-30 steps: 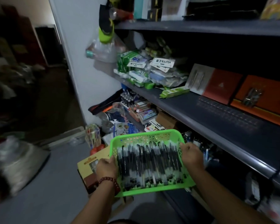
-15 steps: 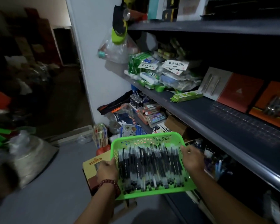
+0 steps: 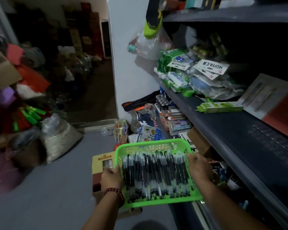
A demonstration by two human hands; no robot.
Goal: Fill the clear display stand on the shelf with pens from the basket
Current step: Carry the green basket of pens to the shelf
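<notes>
1. Both hands carry the load: my left hand (image 3: pixel 111 177) curls round the left rim of the green basket (image 3: pixel 156 205), thumb on top, and my right hand (image 3: pixel 199 168) clasps the right rim.
2. Dozens of black pens (image 3: pixel 156 173) lie side by side in the basket, which I hold level in the air.
3. It hangs just beside the grey shelf (image 3: pixel 231 130), lower than the board that carries the green packets (image 3: pixel 175 75).
4. None of the pens looks taken out, so I judge the filling not yet begun.
5. I cannot pick out the clear display stand from here. Finding it, freeing a hand and loading the pens are all left.
6. Against half a second ago, the grip and basket look unchanged. My view has swung left, and more of the dim room beyond the wall shows.
</notes>
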